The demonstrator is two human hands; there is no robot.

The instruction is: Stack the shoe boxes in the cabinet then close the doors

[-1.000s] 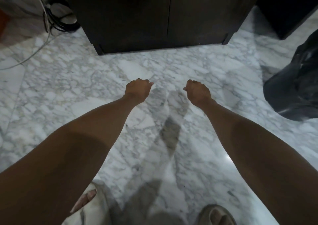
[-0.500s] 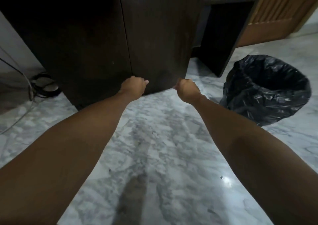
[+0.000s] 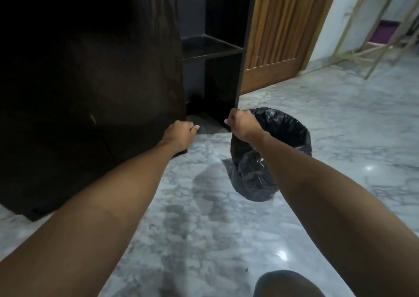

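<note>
Cabinet doors held at their lower edges by 2 hands

Dark wood-grain panelling is seen on the cabinet [image 3: 90, 81], which stands on a grey-veined marble floor [image 3: 204, 228] and fills the upper left of the head view. Its left door [image 3: 145, 69] is seen broadside, while its right door [image 3: 243, 47] is swung out and seen nearly edge-on as a thin dark strip. Between the 2 doors the interior is exposed, with 1 shelf [image 3: 210, 47] crossing it about halfway up the visible opening. Whether any shoe boxes are inside cannot be told from the dark interior.

The left hand [image 3: 180, 133] is placed at the lower right corner of the left door, fingers curled inward. Whether the door's edge is actually gripped cannot be told, since the fingertips are hidden behind the knuckles. The grip of the right hand [image 3: 242, 126] is clenched around the bottom edge of the right door, with the thumb on the near side.

A bin lined with a black plastic bag [image 3: 272, 156] stands just beside the right hand, partly covered by the right forearm. A brown slatted door [image 3: 283, 29] is seen behind the cabinet.
</note>
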